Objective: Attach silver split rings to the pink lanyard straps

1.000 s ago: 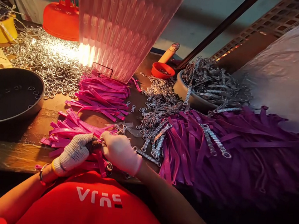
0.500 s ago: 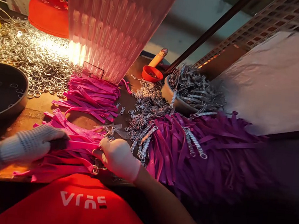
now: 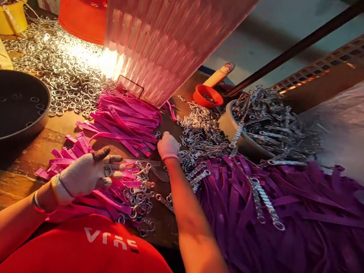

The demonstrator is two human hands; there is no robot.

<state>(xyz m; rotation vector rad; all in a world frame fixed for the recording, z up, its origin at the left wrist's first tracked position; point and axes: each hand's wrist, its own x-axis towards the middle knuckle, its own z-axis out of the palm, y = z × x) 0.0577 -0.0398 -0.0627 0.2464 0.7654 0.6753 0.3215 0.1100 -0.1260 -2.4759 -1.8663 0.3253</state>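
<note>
My left hand [image 3: 87,174], in a white glove with a darkened thumb, is turned palm up with its fingers apart. A metal ring [image 3: 108,171] rests against those fingers. Below and around that hand lie pink straps [image 3: 78,146], with metal rings and links [image 3: 142,197] at their right ends. My gloved right hand [image 3: 168,146] reaches farther out, its fingers pressed together beside a second heap of pink straps [image 3: 128,119]. A small metal link [image 3: 157,135] shows by its fingertips; whatever they pinch is hidden.
Loose rings [image 3: 72,84] cover the back left under an orange lamp [image 3: 82,15]. A dark pan [image 3: 44,116] stands left. Small links [image 3: 202,128], an orange bowl [image 3: 208,96] and a tub [image 3: 228,120] of metal pieces lie right, near purple straps [image 3: 250,232]. A ribbed clear panel [image 3: 167,34] rises behind.
The pink strap formerly stretched between my hands has been let go. My right hand has moved forward to the small links; my left has turned palm up and opened. The view has shifted left.
</note>
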